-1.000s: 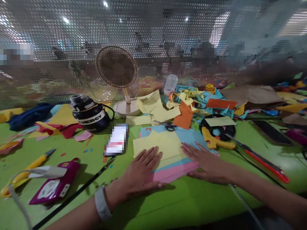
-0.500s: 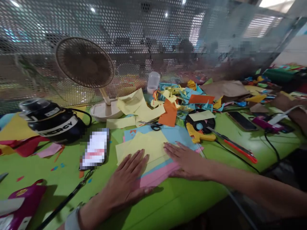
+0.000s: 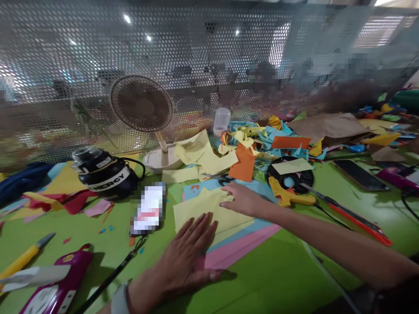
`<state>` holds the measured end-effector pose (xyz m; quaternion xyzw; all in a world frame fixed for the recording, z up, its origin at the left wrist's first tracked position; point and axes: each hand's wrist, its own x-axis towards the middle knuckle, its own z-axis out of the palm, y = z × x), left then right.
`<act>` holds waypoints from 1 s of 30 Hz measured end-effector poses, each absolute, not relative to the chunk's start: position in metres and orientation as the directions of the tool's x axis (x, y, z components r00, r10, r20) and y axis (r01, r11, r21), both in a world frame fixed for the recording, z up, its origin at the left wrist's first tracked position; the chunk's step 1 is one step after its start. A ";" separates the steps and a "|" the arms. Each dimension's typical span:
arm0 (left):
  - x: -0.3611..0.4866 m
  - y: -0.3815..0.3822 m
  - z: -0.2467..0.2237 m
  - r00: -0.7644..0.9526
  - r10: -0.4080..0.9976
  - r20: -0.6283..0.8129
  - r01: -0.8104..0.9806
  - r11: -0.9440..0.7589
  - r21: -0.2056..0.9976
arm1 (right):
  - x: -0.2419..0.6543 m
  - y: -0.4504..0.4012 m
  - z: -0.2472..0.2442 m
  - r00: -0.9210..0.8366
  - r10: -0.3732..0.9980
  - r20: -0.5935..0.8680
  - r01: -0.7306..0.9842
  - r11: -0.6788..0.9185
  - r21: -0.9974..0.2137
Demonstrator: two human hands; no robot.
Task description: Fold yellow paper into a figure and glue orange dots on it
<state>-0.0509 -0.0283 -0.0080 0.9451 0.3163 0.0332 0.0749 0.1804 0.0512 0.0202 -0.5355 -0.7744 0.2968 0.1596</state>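
My left hand [image 3: 188, 253] lies flat with spread fingers on the near left part of a paper stack. Pale yellow sheets [image 3: 188, 207] are on top, with blue sheets [image 3: 262, 188] and pink sheets [image 3: 244, 245] showing beneath. My right hand [image 3: 244, 199] is over the far part of the yellow sheets, its fingers curved and the thumb apart. Its fingertips are close to a pair of scissors [image 3: 225, 178] at the far edge of the stack; I cannot tell whether they touch. Nothing shows in its grasp.
Paper scraps [image 3: 245, 159] heap up behind the stack. A yellow glue gun [image 3: 288, 194], a red-handled tool [image 3: 356, 222] and a phone [image 3: 360, 174] lie right. Left are a black bottle [image 3: 108, 176], a blurred-out card [image 3: 149, 209] and a yellow knife [image 3: 26, 257]. A fan [image 3: 142, 104] stands behind.
My right hand has lifted from the stack's right side and moved farther back, toward the scissors. My left hand stays flat on the paper. The view has shifted left.
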 end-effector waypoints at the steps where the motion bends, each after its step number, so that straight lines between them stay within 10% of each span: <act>1: -0.051 -0.028 -0.008 0.796 0.604 0.019 0.594 -0.788 0.166 | 0.177 0.056 0.021 -0.355 0.931 -0.082 0.731 0.221 -0.645; 13: -0.054 -0.016 -0.001 0.748 0.656 0.100 0.636 -0.752 0.173 | 0.185 0.067 0.027 -0.272 0.931 -0.244 0.368 -0.133 -0.920; 17: -0.054 -0.005 0.008 0.355 0.902 0.244 0.748 -0.431 0.506 | 0.197 0.060 0.036 -0.165 0.970 -0.178 0.168 -0.150 -0.974; 22: -0.025 0.012 0.019 0.196 0.975 -0.108 0.188 0.071 0.980 | 0.195 0.040 0.036 -0.074 0.984 -0.162 -0.052 -0.166 -0.985; 25: -0.002 0.018 0.022 0.183 0.970 -0.161 -0.140 0.188 0.972 | 0.187 0.020 0.032 -0.128 0.971 -0.203 -0.182 -0.224 -0.957; 30: -0.002 0.027 0.030 0.254 0.938 -0.237 -0.180 0.287 0.941 | 0.205 -0.001 0.032 -0.268 0.944 -0.192 -0.183 -0.245 -0.952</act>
